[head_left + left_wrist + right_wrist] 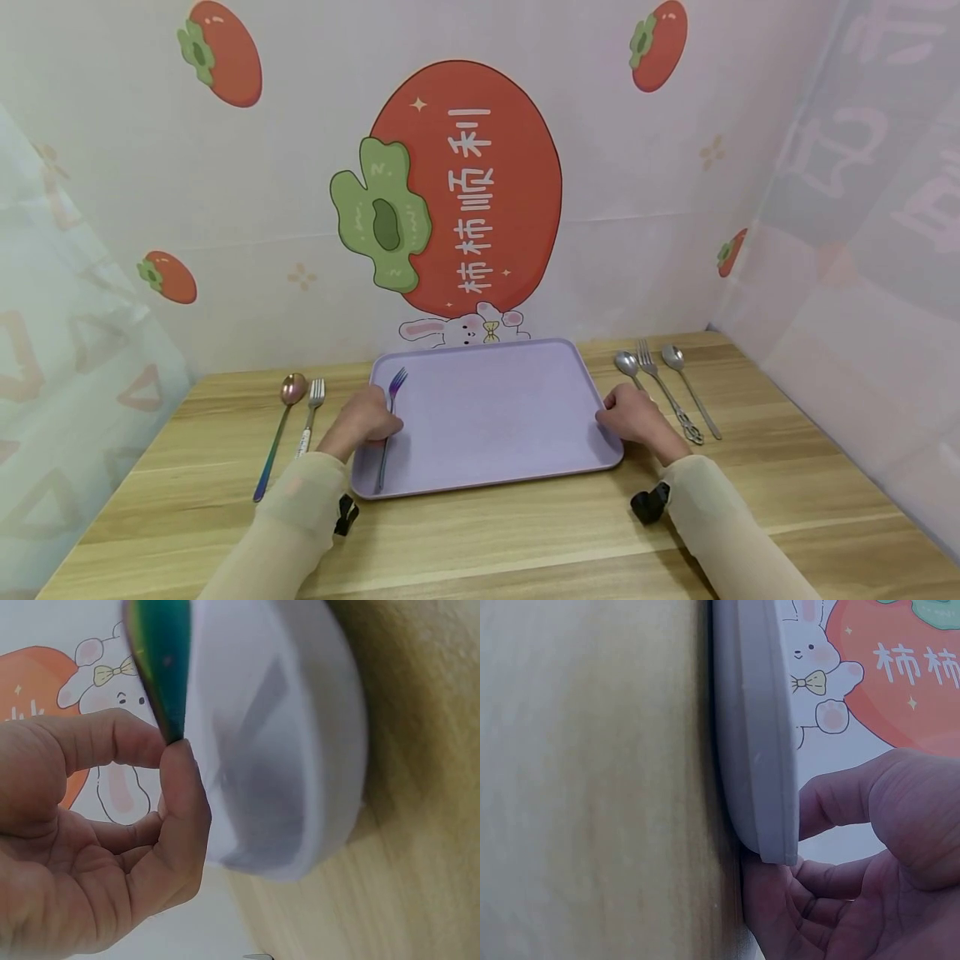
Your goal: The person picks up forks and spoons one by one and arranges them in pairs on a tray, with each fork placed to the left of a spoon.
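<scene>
A lilac tray (495,417) lies flat in the middle of the wooden table (480,533). An iridescent fork (395,383) lies along the tray's left side, tines pointing away from me. My left hand (365,421) is over the tray's left rim. In the left wrist view, thumb and forefinger (169,746) pinch the fork's handle (161,660) beside the tray (300,750). My right hand (633,417) grips the right rim. In the right wrist view, the fingers (832,900) curl under the tray's rim (757,735), with the thumb above.
Left of the tray lie a rainbow spoon (281,425) and a white-handled fork (310,412). On the right lie a silver spoon (626,364), a silver fork (663,392) and another spoon (686,383). Persimmon-print walls enclose the back and both sides.
</scene>
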`<action>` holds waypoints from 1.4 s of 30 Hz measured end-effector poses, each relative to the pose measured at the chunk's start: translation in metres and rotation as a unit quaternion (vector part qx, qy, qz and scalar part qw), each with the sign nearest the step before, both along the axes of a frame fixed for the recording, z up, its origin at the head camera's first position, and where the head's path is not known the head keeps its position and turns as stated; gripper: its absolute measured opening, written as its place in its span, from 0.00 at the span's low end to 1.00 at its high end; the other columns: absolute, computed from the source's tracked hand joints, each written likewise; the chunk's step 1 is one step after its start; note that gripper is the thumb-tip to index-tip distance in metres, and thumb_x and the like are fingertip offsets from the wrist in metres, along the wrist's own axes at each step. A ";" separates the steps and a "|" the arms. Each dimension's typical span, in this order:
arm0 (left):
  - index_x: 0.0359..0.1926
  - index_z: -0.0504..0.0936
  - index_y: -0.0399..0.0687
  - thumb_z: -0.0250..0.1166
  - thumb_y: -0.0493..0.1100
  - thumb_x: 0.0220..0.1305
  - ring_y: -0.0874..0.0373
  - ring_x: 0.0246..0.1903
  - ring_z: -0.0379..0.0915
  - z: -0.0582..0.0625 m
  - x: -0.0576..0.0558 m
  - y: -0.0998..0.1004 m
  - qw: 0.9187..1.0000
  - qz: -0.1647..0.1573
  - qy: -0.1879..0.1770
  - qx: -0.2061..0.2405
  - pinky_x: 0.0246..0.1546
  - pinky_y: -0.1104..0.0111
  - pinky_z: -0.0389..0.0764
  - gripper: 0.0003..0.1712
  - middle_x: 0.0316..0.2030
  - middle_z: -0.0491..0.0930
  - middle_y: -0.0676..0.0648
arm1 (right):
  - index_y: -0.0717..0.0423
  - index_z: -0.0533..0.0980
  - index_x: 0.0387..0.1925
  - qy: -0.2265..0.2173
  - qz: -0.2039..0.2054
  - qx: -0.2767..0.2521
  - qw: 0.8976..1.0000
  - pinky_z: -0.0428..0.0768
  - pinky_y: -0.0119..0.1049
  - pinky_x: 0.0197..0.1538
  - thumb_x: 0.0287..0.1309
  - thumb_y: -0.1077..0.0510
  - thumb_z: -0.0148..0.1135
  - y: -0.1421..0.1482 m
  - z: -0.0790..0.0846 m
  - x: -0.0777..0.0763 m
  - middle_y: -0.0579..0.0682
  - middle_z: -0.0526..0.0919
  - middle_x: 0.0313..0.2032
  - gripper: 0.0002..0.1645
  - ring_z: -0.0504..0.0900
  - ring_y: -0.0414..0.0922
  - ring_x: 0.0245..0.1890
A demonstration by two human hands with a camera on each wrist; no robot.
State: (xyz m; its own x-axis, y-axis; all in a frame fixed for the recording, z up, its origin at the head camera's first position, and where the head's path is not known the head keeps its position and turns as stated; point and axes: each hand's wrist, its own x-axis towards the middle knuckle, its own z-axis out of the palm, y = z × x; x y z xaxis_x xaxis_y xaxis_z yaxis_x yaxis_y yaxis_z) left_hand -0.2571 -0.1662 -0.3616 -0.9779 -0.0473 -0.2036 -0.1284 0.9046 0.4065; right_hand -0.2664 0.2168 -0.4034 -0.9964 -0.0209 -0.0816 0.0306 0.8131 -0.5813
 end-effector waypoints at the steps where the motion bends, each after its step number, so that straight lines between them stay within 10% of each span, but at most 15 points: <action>1: 0.24 0.70 0.37 0.63 0.39 0.48 0.57 0.15 0.72 0.000 0.000 0.001 1.000 0.000 -0.003 -0.003 0.14 0.71 0.69 0.11 0.16 0.73 0.45 | 0.51 0.60 0.09 0.002 0.001 0.000 1.000 0.60 0.30 0.17 0.49 0.62 0.55 0.000 0.000 0.000 0.43 0.58 0.10 0.19 0.62 0.39 0.13; 42: 0.25 0.70 0.33 0.55 0.30 0.48 0.54 0.18 0.74 -0.005 0.001 0.000 0.999 -0.002 -0.015 0.039 0.18 0.66 0.74 0.01 0.17 0.74 0.44 | 0.51 0.61 0.10 -0.007 -0.007 -0.001 1.000 0.65 0.31 0.18 0.49 0.61 0.55 0.000 0.000 0.000 0.45 0.61 0.11 0.18 0.66 0.41 0.14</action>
State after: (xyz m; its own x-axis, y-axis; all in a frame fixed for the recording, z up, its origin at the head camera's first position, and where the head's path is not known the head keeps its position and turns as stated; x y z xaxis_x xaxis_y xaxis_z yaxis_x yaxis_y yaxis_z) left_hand -0.2558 -0.1658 -0.3670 -0.9717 -0.0272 -0.2348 -0.1384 0.8708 0.4717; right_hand -0.2667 0.2166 -0.4036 -0.9953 -0.0066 -0.0961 0.0508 0.8114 -0.5823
